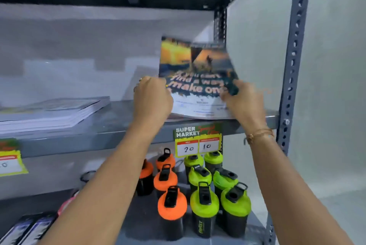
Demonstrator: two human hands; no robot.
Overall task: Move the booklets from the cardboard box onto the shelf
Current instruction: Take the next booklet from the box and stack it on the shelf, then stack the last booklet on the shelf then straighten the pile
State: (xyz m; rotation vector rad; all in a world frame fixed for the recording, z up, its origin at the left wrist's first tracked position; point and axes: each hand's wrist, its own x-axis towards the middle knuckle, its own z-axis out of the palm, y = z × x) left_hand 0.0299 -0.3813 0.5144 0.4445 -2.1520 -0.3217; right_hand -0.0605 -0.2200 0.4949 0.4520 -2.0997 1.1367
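both hands gripped a stack of booklets (198, 78) by its lower edge: the left hand (152, 100) was closed around the lower left corner, knuckles toward the camera, and the right hand (242, 100) was closed on the lower right corner, thumb over the cover. the stack stood tilted, its bottom edge resting on or just above the front right part of the grey metal shelf (118, 122), its top leaning back toward the wall; whether the bottom edge touched the shelf board could not be told through the blur. the front cover showed an orange sunset scene above pale lettering that read in part "find a way, make one", with a white strip of small print below. a thin bracelet (257, 134) circled the right wrist. to the left on the same shelf, well apart from the held stack, lay a flat pile of white booklets (51, 112). a green price tag (198, 139) marked "super market" with the handwritten numbers 20 and 10 hung from the shelf's front lip, just below the hands. on the lower tier stood orange-lidded shaker bottles (171, 203) beside green-lidded shaker bottles (205, 203). a perforated upright post (293, 56) framed the right side. the cardboard box lay outside the view.
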